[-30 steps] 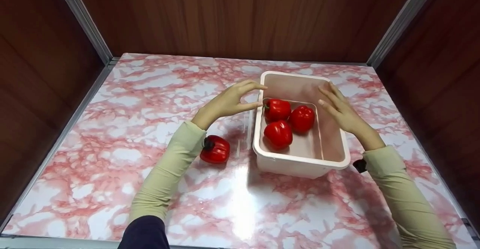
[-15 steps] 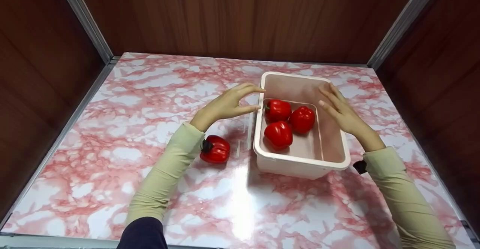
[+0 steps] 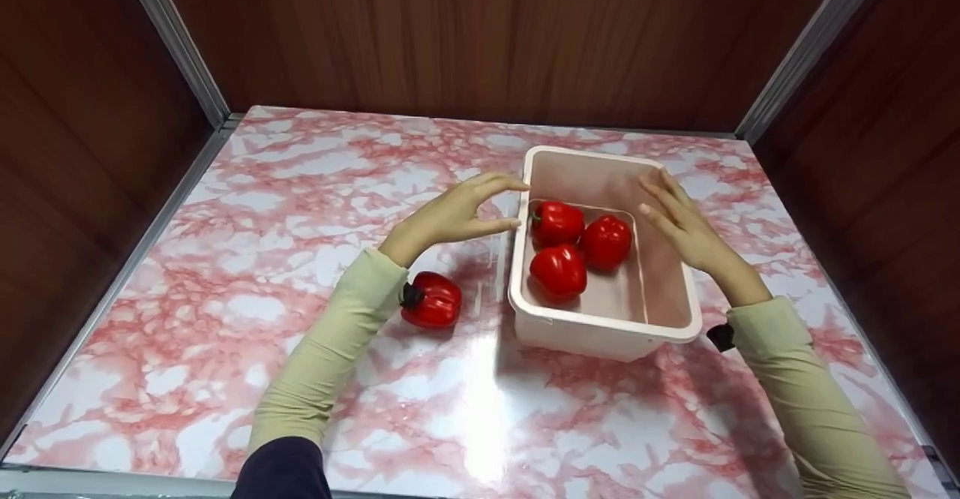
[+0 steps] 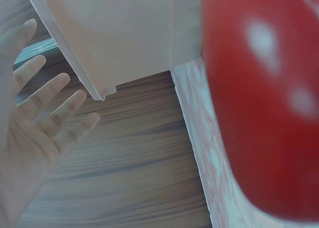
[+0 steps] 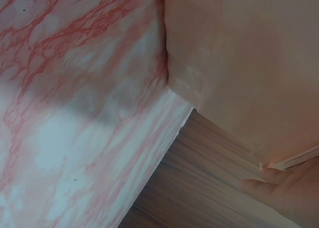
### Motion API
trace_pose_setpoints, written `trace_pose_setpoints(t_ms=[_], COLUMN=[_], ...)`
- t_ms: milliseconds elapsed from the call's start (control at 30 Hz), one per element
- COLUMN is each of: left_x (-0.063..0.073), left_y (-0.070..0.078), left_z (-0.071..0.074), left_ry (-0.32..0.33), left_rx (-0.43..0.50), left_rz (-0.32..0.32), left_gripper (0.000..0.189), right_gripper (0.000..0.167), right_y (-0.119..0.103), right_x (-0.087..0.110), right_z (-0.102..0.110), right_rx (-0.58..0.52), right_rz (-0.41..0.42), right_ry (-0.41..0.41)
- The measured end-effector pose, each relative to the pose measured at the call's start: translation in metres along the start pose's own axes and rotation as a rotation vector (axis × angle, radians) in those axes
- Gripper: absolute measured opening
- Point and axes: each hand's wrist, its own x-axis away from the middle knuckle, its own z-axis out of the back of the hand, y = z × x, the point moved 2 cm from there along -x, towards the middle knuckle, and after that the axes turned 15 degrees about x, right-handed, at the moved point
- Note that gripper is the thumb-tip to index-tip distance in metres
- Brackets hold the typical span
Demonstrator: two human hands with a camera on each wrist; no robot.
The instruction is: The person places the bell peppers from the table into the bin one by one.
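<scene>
A white plastic bin stands on the table with three red bell peppers inside: one at the back left, one at the right and one in front. My left hand is at the bin's left rim, fingers spread and relaxed, holding nothing. Over the right rim lies my right hand, its fingers extended; whether it touches the rim I cannot tell. Outside the bin, beside my left wrist, another red bell pepper sits on the table; it looms large in the left wrist view.
The tabletop has a red and white marbled surface. Brown wood-grain panels with metal corner posts enclose the back and both sides. A bright reflection lies in front of the bin.
My left hand has drifted slightly toward me along the bin's left rim. The right hand, the bin and the bell peppers stay about where they were.
</scene>
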Motion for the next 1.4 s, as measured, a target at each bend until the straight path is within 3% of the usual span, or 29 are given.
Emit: trace_pose_setpoints(t_ms=[367,633,900,1400], left_x=[0.003,0.008,0.013,0.025], left_y=[0.0,-0.002,-0.005,-0.007], left_z=[-0.001,-0.001,0.0,0.0], left_ry=[-0.021,-0.03,-0.031,-0.069], left_rx=[-0.001,-0.005,0.005,-0.007], left_rz=[0.015,0.053,0.033,0.194], left_gripper=[0.057,0.062,0.063,0.069], right_gripper=[0.054,0.055,0.055,0.055], right_y=[-0.001,0.002,0.001,0.001], right_x=[0.0,-0.002,-0.001,0.0], right_z=[0.0,-0.003,-0.002,-0.002], right_rx=[-0.015,-0.009,-0.02,-0.007], right_rz=[0.032,0.009,0.002,-0.002], right_ry=[0.016,0.02,0.014,0.01])
